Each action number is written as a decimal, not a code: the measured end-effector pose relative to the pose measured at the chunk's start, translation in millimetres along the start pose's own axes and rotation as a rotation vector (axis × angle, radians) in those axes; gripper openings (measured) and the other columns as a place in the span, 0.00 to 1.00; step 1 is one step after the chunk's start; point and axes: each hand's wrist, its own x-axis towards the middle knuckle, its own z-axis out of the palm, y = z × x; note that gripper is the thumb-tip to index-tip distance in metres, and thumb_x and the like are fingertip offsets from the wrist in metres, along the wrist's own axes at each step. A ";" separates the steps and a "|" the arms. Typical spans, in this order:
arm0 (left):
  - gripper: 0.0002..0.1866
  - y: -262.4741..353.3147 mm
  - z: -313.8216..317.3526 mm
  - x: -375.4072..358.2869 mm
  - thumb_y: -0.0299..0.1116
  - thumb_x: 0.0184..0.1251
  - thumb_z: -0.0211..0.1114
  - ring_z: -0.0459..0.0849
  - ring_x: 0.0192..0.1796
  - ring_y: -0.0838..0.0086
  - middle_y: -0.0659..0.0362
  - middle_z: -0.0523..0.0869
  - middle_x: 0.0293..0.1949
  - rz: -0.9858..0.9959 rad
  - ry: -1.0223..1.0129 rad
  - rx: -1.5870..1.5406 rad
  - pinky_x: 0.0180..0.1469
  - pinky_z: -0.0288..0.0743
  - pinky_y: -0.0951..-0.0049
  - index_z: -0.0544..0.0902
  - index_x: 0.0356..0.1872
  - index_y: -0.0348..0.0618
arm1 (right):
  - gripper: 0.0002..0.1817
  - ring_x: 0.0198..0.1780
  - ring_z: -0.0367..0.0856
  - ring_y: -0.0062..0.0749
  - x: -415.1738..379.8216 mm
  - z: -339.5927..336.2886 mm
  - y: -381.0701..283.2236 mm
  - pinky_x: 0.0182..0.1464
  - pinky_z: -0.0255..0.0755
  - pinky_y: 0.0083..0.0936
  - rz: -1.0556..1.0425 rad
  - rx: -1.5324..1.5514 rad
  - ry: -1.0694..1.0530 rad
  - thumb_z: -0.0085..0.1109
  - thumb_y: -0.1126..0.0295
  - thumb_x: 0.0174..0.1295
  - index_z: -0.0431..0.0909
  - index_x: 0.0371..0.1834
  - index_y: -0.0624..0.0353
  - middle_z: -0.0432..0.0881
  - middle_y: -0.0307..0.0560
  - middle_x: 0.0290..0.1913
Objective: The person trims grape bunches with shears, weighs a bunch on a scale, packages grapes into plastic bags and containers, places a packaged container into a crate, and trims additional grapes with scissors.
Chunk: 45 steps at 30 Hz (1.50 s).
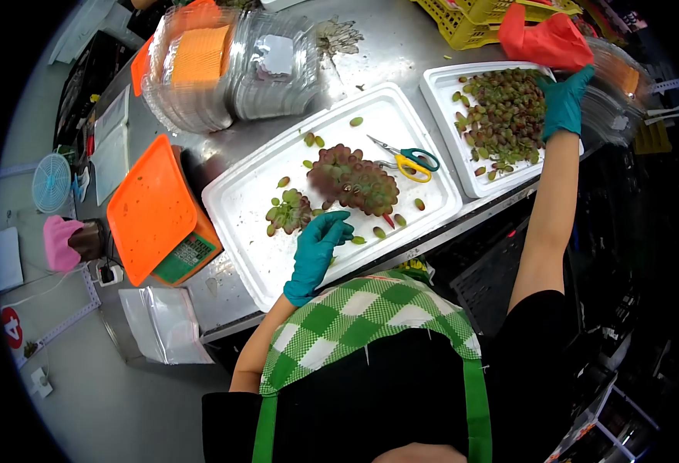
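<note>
This looks like a plant-packing workshop, judging by the stainless-steel workbench (389,42), succulent leaves (505,116) heaped in a white tray (443,122) at two o'clock, clear plastic containers (278,96) stacked at eleven, yellow crates (463,28) at one and a green checked apron (355,324) at six.

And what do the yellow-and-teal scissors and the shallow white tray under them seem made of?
Yellow-and-teal scissors: blades probably metal, from their grey sheen; smooth handles likely plastic, given the solid bright colours.

Shallow white tray: perhaps moulded plastic, fairly matte, judging by its rounded corners and raised rim, though foam is possible.
</note>
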 end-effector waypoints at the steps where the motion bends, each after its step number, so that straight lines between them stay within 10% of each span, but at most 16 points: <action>1: 0.17 0.3 1.6 0.0 0.32 0.64 0.51 0.78 0.44 0.72 0.55 0.77 0.41 -0.030 0.043 -0.084 0.47 0.71 0.74 0.68 0.53 0.39 | 0.33 0.60 0.62 0.37 -25.7 16.7 2.0 0.56 0.61 0.42 0.151 -0.004 -0.026 0.39 0.46 0.61 0.52 0.63 0.54 0.61 0.50 0.61; 3: 0.20 0.0 12.8 3.6 0.34 0.64 0.50 0.76 0.48 0.70 0.54 0.75 0.46 -0.084 0.127 -0.260 0.49 0.70 0.72 0.63 0.56 0.39 | 0.29 0.59 0.63 0.35 -61.6 25.2 39.8 0.56 0.62 0.39 0.328 -0.220 -0.362 0.39 0.53 0.62 0.54 0.63 0.54 0.64 0.49 0.59; 5: 0.22 -11.7 15.1 13.9 0.34 0.64 0.50 0.74 0.52 0.68 0.53 0.72 0.50 -0.065 0.149 -0.389 0.51 0.69 0.71 0.59 0.57 0.41 | 0.23 0.55 0.67 0.26 -126.6 30.1 87.9 0.56 0.62 0.27 0.000 -0.582 -1.042 0.39 0.60 0.64 0.60 0.61 0.55 0.69 0.46 0.55; 6: 0.23 -15.2 15.9 19.7 0.34 0.63 0.50 0.72 0.53 0.67 0.53 0.70 0.51 -0.052 0.165 -0.451 0.52 0.68 0.70 0.57 0.58 0.41 | 0.24 0.54 0.67 0.21 -147.2 30.9 119.7 0.57 0.59 0.24 0.387 -0.457 -1.222 0.42 0.60 0.63 0.58 0.62 0.53 0.68 0.45 0.56; 9: 0.17 -17.8 12.8 39.5 0.35 0.61 0.52 0.73 0.50 0.60 0.51 0.70 0.50 -0.144 0.221 -0.672 0.52 0.69 0.64 0.66 0.50 0.41 | 0.38 0.57 0.67 0.39 -221.4 46.7 148.8 0.56 0.62 0.27 0.233 -0.733 -1.229 0.56 0.52 0.53 0.53 0.64 0.54 0.66 0.55 0.58; 18: 0.16 14.6 25.3 39.1 0.32 0.58 0.55 0.77 0.43 0.65 0.56 0.75 0.42 -0.047 0.249 -0.547 0.51 0.71 0.65 0.69 0.48 0.40 | 0.29 0.54 0.71 0.32 -221.6 39.8 152.4 0.55 0.65 0.25 0.518 -0.554 -1.118 0.53 0.57 0.56 0.62 0.60 0.57 0.70 0.48 0.54; 21: 0.22 45.7 18.3 22.8 0.36 0.59 0.56 0.78 0.40 0.68 0.58 0.75 0.41 0.071 0.138 -0.458 0.49 0.71 0.67 0.65 0.53 0.38 | 0.26 0.52 0.72 0.36 -216.3 32.3 132.8 0.54 0.68 0.30 1.111 0.022 -0.881 0.49 0.56 0.58 0.63 0.58 0.56 0.71 0.47 0.54; 24: 0.27 39.0 5.2 28.8 0.45 0.61 0.53 0.74 0.49 0.70 0.60 0.73 0.45 0.223 0.316 -0.290 0.54 0.66 0.64 0.62 0.58 0.42 | 0.25 0.51 0.73 0.36 -236.1 37.0 121.8 0.54 0.69 0.32 1.234 0.307 -0.724 0.47 0.54 0.59 0.64 0.57 0.55 0.72 0.47 0.53; 28: 0.41 48.3 19.3 27.2 0.67 0.54 0.44 0.60 0.63 0.63 0.57 0.60 0.62 0.162 -0.045 -0.651 0.64 0.54 0.61 0.54 0.63 0.51 | 0.27 0.53 0.69 0.28 -265.9 62.5 91.6 0.55 0.64 0.23 1.008 0.187 -0.808 0.48 0.57 0.60 0.61 0.59 0.60 0.69 0.46 0.55; 33: 0.45 47.7 13.8 27.1 0.71 0.50 0.42 0.59 0.64 0.61 0.56 0.58 0.63 0.243 0.035 -0.728 0.65 0.54 0.59 0.51 0.64 0.51 | 0.45 0.57 0.65 0.41 -286.3 72.9 70.0 0.57 0.60 0.29 0.017 -0.545 -1.038 0.60 0.47 0.47 0.52 0.60 0.67 0.60 0.58 0.58; 45: 0.46 44.8 1.1 10.2 0.68 0.49 0.49 0.61 0.63 0.62 0.55 0.58 0.63 0.265 0.048 -0.572 0.62 0.60 0.61 0.51 0.64 0.49 | 0.40 0.45 0.76 0.45 -282.6 71.4 56.0 0.47 0.70 0.32 0.143 -0.632 -1.250 0.64 0.52 0.43 0.59 0.56 0.63 0.75 0.57 0.43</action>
